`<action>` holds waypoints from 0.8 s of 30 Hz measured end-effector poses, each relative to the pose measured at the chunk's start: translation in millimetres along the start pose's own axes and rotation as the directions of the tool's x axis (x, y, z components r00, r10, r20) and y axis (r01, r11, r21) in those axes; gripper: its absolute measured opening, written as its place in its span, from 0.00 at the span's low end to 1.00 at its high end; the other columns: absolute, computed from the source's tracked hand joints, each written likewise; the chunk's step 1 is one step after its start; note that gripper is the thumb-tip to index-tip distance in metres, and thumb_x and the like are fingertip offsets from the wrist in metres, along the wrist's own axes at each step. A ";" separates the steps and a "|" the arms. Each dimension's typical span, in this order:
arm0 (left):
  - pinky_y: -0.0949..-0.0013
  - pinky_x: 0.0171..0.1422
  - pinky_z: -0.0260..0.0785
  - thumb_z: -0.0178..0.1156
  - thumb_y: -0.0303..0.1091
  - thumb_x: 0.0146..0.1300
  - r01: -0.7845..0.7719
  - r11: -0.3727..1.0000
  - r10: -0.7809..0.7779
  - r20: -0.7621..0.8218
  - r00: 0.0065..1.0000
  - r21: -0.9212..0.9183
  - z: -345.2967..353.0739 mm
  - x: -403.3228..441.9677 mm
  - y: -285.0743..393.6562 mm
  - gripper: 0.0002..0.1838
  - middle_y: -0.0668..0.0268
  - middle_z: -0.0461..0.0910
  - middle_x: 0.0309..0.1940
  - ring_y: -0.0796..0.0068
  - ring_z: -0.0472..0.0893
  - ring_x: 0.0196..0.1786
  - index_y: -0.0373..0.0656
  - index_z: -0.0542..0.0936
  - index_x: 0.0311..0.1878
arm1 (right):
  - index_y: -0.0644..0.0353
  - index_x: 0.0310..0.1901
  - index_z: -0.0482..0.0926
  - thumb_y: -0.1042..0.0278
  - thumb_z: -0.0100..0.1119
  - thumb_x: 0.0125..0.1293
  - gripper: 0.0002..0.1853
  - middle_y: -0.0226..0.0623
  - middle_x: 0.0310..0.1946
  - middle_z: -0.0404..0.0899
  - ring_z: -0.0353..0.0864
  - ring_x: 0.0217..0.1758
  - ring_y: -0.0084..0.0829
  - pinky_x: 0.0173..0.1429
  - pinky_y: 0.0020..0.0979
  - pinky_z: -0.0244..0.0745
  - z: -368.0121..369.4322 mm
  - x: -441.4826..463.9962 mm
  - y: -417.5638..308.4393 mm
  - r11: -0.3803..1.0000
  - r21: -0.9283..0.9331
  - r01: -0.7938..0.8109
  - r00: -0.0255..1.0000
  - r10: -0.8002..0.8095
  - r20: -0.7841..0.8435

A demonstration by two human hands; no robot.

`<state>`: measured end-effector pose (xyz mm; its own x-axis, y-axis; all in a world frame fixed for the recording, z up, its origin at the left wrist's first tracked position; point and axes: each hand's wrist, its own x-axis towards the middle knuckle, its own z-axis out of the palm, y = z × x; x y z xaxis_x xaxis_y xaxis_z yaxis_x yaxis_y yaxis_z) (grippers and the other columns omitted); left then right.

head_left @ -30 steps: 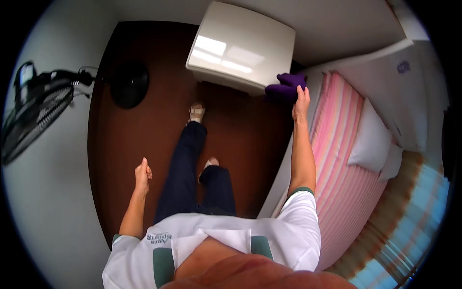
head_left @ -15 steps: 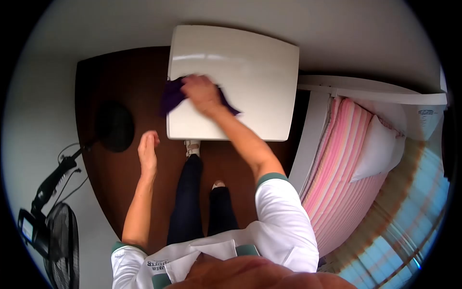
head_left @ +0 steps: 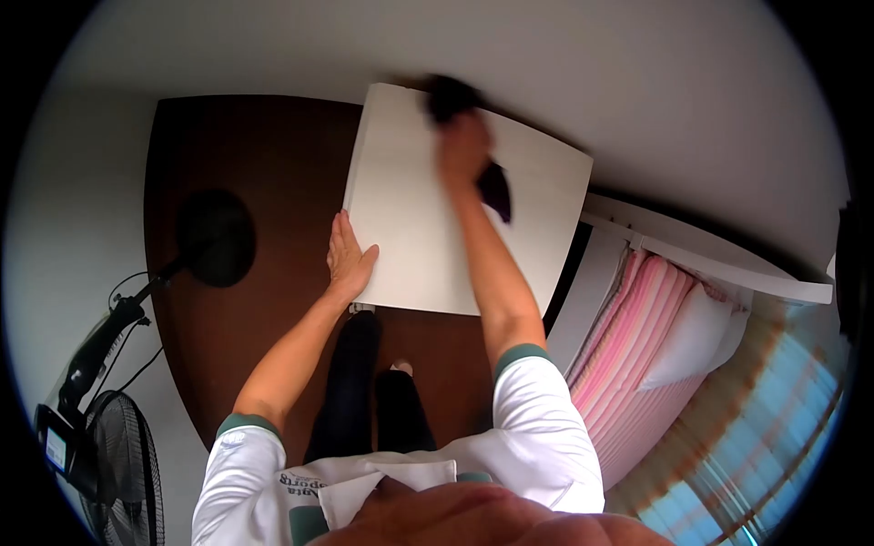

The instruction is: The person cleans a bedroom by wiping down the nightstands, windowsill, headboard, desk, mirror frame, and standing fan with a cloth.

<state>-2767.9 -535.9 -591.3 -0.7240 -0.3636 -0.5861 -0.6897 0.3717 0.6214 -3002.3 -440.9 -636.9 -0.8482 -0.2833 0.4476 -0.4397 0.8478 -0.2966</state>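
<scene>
left hand (head_left: 350,259) is resting spread at the worktop's (head_left: 414,232) left edge, thumb on top; right hand (head_left: 465,146) is blurring over the dark cloth (head_left: 496,193), its grip impossible to tell; cloth is lying by the far edge, partly jutting past; overreaching could be risking a drop behind; uneven pushing could be shifting the worktop.

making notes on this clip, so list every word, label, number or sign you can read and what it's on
"sports": printed upside down in this view, on the chest of the white shirt; the word with it is too blurred to be sure of.
Label on the fan: too small to read.
Small mark on the left sleeve: too faint to read.
</scene>
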 end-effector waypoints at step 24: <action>0.73 0.50 0.66 0.53 0.31 0.60 -0.441 0.828 0.492 0.070 0.868 -0.347 -133.1 -161.9 184.7 0.14 0.61 0.79 0.40 0.74 0.76 0.46 0.35 0.75 0.48 | 0.56 0.37 0.79 0.50 0.53 0.57 0.18 0.36 0.47 0.74 0.68 0.54 0.40 0.53 0.40 0.63 -460.7 344.2 -83.1 0.848 0.488 0.208 0.808 -0.430 0.402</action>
<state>-2777.0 -522.1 -312.4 -0.9681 -0.0726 -0.2397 -0.2489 0.1712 0.9533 -3121.6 -402.3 -69.5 -0.6150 -0.7741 0.1499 -0.6936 0.4407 -0.5699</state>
